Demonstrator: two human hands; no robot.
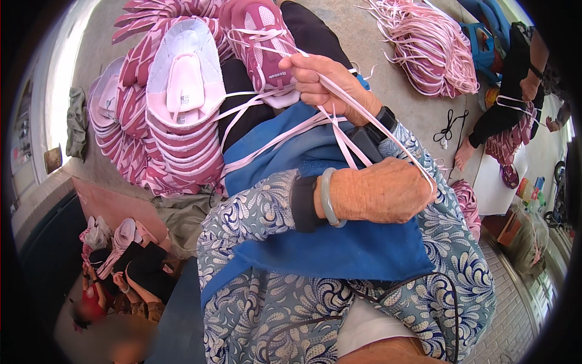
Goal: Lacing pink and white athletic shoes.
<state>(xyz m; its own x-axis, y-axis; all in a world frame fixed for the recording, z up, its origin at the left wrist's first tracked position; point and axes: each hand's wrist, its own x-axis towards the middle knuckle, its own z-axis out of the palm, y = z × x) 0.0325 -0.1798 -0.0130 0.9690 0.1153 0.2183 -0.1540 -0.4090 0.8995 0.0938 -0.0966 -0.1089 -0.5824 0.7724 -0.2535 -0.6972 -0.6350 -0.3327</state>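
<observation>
A pink and maroon shoe upper (260, 51) lies across my dark-trousered knee, with pale pink laces threaded through its eyelets. My right hand (327, 88), a dark watch at its wrist, is closed on a shoelace (370, 115) just beside the upper. My left hand (385, 191), wearing a pale bangle, crosses over to the right in front of my body. It is closed on the same lace, which runs in a stretch between both hands. The left fingertips are turned away and hidden. More loose laces (273, 142) trail over my blue apron (339, 249).
Stacked pink and white shoe uppers (185, 109) stand at the left. A heap of laced uppers (424, 48) lies on the floor at the far right. Another person's hand (530, 90) holds laces over an upper at the right edge. More people (136, 279) sit at the lower left.
</observation>
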